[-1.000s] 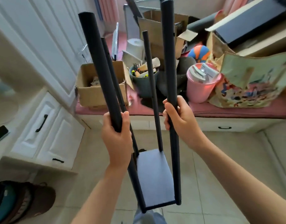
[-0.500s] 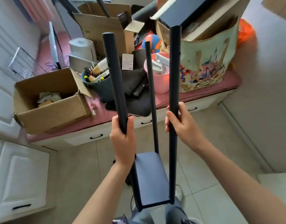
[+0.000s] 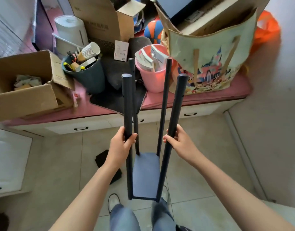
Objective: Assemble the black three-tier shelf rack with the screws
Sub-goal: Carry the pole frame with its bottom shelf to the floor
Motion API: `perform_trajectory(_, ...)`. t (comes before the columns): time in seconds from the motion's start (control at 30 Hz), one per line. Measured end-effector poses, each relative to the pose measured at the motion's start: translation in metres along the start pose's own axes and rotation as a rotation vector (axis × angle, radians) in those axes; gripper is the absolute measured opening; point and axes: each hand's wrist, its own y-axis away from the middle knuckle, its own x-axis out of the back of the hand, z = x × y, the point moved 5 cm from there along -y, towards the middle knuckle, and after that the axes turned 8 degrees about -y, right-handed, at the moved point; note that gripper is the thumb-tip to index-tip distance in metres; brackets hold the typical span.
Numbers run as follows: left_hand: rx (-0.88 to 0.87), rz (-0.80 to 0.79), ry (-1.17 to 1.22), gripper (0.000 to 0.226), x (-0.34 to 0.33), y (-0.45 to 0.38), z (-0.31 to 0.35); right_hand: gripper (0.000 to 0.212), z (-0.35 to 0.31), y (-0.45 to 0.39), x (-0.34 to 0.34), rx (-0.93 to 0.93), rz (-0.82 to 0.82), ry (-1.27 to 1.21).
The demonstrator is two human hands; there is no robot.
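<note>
Partly built rack point(image 3: 146, 174), 1 shelf and 4 posts, is held upright over the floor point(image 3: 201, 164). Left hand point(image 3: 121, 145) and right hand point(image 3: 180, 141) are wrapped around the near posts; stiff, probably light, best gripped mid-post.

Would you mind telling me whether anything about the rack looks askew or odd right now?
Yes: the four black poles splay apart toward their free tops rather than running parallel, joined only by the single shelf board at the bottom. The left hand and right hand each grip a near pole.
</note>
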Motion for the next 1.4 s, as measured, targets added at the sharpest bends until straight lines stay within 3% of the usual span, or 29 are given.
perform_trajectory(0.37,0.282,-0.118,-0.089,0.015,-0.078,-0.043,-0.069,0.015,0.093,-0.074,0.023,-0.163,0.011,0.108)
perform_trajectory(0.67,0.366,-0.099,-0.141,0.035,-0.105,-0.087,-0.162,0.032,0.154,-0.149,-0.013,-0.232,-0.11,0.141)
perform_trajectory(0.9,0.383,-0.024,-0.246,0.038,-0.127,-0.113,-0.221,0.041,0.211,-0.191,-0.033,-0.225,0.004,0.187)
perform_trajectory(1.1,0.401,-0.033,-0.283,0.026,-0.159,-0.121,-0.255,0.036,0.257,-0.204,-0.029,-0.234,0.09,0.208)
perform_trajectory(1.3,0.432,-0.005,-0.316,0.033,-0.184,-0.124,-0.275,0.033,0.287,-0.209,-0.02,-0.295,0.124,0.163)
perform_trajectory(1.4,0.429,-0.012,-0.332,0.017,-0.193,-0.125,-0.281,0.032,0.298,-0.208,-0.019,-0.311,0.127,0.134)
